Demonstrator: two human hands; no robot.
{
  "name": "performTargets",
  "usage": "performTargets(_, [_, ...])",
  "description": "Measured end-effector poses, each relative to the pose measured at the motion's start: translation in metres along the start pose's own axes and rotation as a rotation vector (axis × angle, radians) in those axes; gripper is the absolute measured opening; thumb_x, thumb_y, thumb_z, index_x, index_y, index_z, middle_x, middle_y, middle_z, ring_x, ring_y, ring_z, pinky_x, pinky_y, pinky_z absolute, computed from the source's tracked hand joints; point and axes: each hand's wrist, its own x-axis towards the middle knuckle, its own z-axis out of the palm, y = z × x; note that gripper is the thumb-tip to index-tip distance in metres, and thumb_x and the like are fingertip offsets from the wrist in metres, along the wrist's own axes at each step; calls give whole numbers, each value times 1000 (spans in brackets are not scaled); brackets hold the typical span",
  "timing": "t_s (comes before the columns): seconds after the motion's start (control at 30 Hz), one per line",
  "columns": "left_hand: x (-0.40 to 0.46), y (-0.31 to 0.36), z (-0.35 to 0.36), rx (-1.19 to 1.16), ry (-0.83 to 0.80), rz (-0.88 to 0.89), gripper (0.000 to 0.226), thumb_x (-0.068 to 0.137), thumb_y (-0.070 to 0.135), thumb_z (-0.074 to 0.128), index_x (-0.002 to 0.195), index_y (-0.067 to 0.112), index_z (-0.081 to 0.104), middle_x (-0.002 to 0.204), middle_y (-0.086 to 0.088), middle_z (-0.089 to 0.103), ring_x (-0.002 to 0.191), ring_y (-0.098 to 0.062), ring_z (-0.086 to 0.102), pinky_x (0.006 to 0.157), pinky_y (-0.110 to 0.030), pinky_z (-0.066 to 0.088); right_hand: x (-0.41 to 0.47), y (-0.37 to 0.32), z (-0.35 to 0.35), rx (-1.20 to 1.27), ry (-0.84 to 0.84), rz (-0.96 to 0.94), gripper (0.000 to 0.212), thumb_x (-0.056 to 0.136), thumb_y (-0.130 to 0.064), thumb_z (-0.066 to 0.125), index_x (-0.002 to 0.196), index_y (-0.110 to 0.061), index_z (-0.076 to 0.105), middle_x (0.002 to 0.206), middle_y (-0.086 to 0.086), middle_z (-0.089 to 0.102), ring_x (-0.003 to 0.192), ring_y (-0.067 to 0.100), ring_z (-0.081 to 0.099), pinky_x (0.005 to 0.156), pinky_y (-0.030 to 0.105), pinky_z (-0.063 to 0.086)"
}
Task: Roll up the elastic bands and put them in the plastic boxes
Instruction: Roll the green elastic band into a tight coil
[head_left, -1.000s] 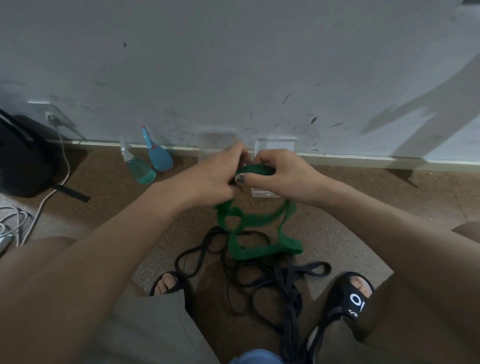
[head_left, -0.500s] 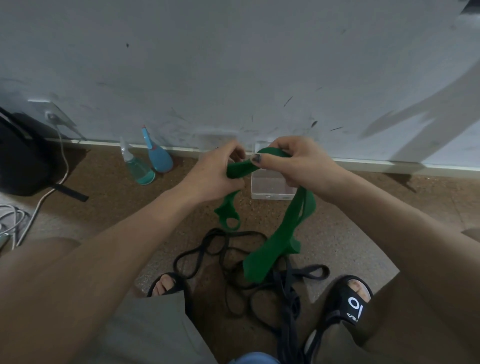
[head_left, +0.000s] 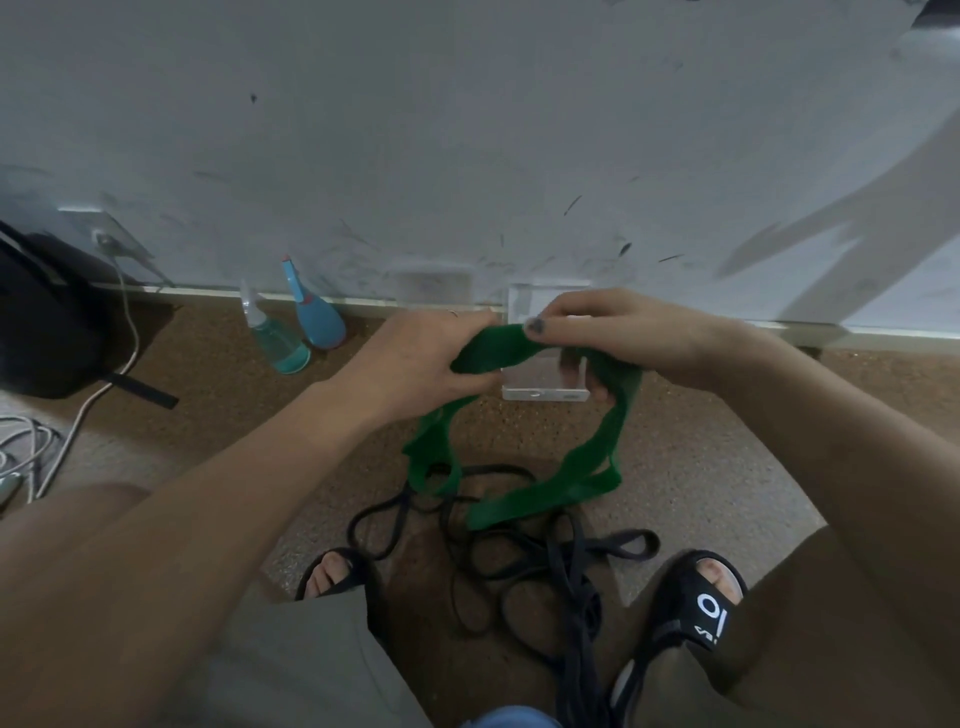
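Both hands, the left hand (head_left: 415, 358) and the right hand (head_left: 618, 332), pinch the green band (head_left: 493, 353) up in front of the clear box (head_left: 545, 384); it looks soft, floppy and light, best held by its flat top.

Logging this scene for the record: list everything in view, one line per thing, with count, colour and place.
green elastic band: one, green, held up between both hands, its loops hanging to the floor
black elastic bands: tangle, count unclear, black, floor between the feet
plastic boxes: two, clear, by the wall behind the hands
spray bottles: two, blue-green, by the wall, left
black bag: one, far left
cables: white, left floor
sandals: two, black, on the feet
left hand: grips the band
right hand: pinches the band
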Motion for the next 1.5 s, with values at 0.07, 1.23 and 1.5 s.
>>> performTargets(0.07, [0, 2, -1, 32, -14, 15, 44, 87, 52, 67, 121, 26, 58, 92, 9, 69, 80, -13, 64, 71, -37, 54, 4, 0, 6, -4, 35, 0, 39, 93, -53, 67, 107, -16, 70, 82, 1, 76, 51, 17, 56, 48, 27, 47])
performTargets(1.23, [4, 26, 10, -539, -116, -119, 34, 96, 35, 60, 118, 13, 46, 97, -7, 60, 88, -22, 61, 76, -48, 53, 7, -3, 6, 405, 24, -48, 24, 100, -17, 64, 117, -1, 61, 85, 6, 78, 41, 10, 35, 38, 19, 32])
performTargets(1.5, [4, -3, 19, -369, -120, -240, 14, 92, 10, 61, 96, 22, 56, 93, -5, 64, 85, -20, 62, 74, -37, 53, 4, -6, -12, 448, 140, -109, 11, 98, -10, 63, 107, -4, 63, 92, 16, 76, 38, 9, 35, 36, 20, 30])
